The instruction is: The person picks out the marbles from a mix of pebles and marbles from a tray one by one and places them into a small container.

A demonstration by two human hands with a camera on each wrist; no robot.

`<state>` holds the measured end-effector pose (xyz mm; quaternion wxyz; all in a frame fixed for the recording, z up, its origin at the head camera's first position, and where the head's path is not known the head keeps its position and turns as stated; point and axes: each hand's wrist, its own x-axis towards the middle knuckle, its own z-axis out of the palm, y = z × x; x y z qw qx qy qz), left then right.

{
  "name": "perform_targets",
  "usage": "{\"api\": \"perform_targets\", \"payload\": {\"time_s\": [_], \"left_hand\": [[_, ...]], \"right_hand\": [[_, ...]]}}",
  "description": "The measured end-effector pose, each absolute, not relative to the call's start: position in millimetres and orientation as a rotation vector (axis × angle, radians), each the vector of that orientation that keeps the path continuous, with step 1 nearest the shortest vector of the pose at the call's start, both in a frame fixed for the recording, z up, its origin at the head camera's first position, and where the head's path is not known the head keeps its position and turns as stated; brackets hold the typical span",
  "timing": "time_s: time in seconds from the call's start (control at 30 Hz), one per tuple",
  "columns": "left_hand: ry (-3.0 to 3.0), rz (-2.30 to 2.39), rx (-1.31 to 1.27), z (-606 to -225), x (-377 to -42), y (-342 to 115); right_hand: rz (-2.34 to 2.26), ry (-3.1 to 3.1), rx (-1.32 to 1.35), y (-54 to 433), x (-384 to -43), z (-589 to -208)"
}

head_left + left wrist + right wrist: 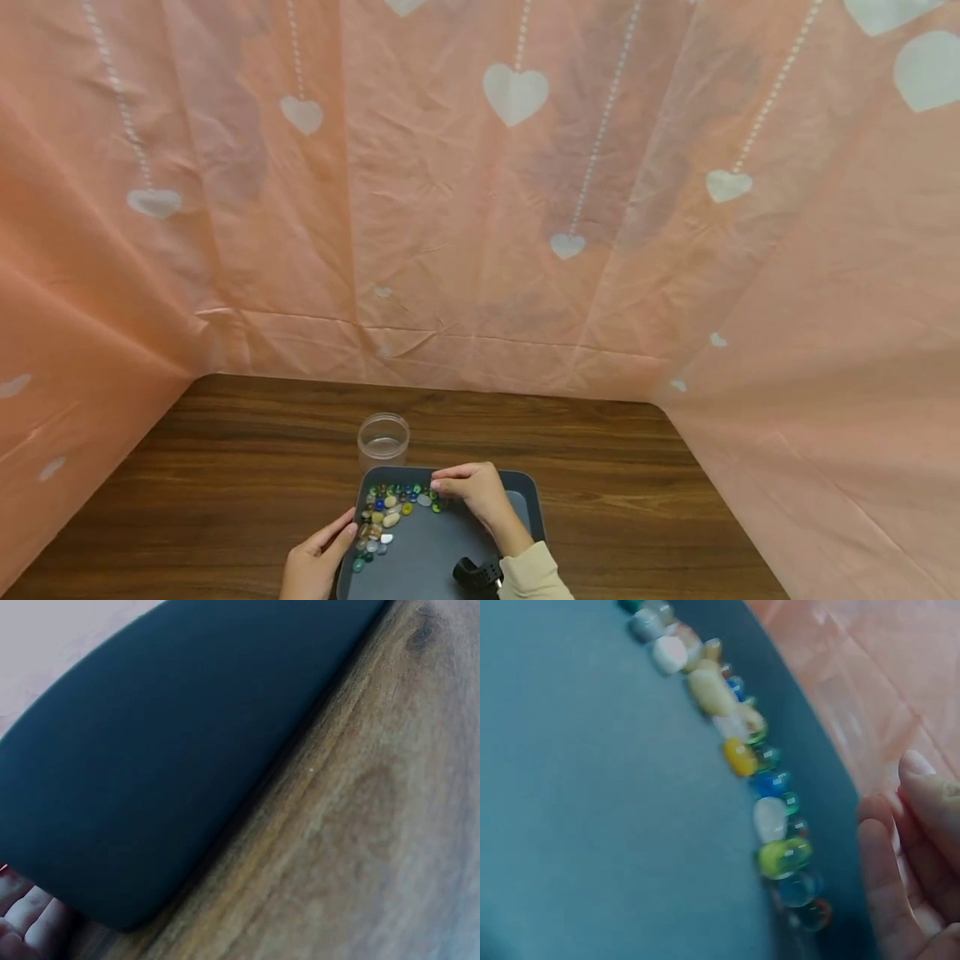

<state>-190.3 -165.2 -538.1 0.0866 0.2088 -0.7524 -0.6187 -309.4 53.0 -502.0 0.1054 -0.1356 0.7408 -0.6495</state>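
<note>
My left hand (317,562) holds the left side of a dark grey tray (420,567), its thumb and fingertips at the rim. In the left wrist view, its fingers (37,919) show beside the tray's outer wall (165,750). Inside the tray, glass marbles and smooth pebbles (391,519) line the far and left walls. A yellow pebble (739,757) lies among them. My right hand (478,493) is over the tray's far side, thumb and fingers drawn together close to the marbles. I cannot tell whether anything is between those fingertips.
Just beyond the tray stands a clear round jar (383,437) without a lid. The brown wooden table (637,500) is bordered by peach curtains (450,208) printed with hearts. A black strap-like device (477,573) sits at the right wrist, above the tray.
</note>
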Motion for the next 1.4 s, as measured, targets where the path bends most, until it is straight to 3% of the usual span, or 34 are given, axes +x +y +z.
{"api": "perform_targets", "payload": {"time_s": [0.47,0.87,1.4], "left_hand": [[-2.237,-1.859,0.641,-538,-190,-167],[-2.281,-1.837,0.635,-537,-190,-164],[-2.295,-1.835,0.643,-536,-191,-165]], "right_hand": [[-1.796,2.320,-0.385,50,-304,-507],[-1.397,2.790,-0.549,58,-299,-500],[-1.202,2.816,-0.599,59,-299,-498]]}}
